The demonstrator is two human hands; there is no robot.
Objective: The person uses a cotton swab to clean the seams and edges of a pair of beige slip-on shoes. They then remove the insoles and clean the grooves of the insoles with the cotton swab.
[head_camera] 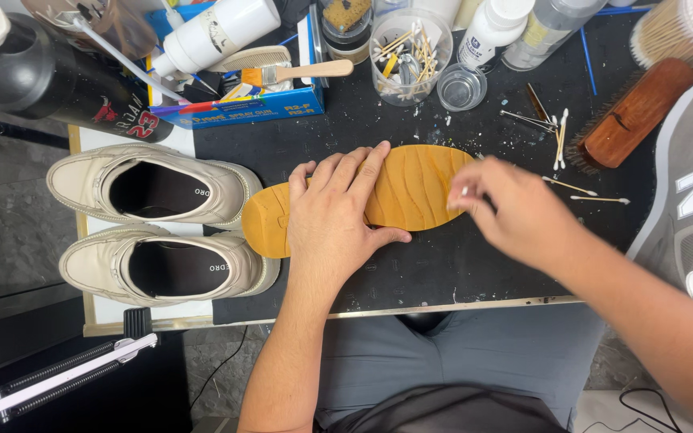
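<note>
Shoe sole [411, 188] under left hand [338, 220]: tan rubber, matt, wavy ridged tread. Cotton swab [464, 192] in right hand [511, 212]: white fluffy tip. Mat [443, 265]: black, matt, paint-flecked. At 9 o'clock, cream shoes [154, 228]: smooth leather, slight sheen. At 2 o'clock, brush [631, 112]: varnished reddish wood. At 12 o'clock, cup [409, 56]: clear glossy plastic.

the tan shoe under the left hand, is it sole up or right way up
Sole up: the shoe shows its yellow grooved tread to the camera, lying flat on the black mat under the left hand.

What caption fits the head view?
Left hand pins a tan sole while right hand pinches a cotton swab.
</note>
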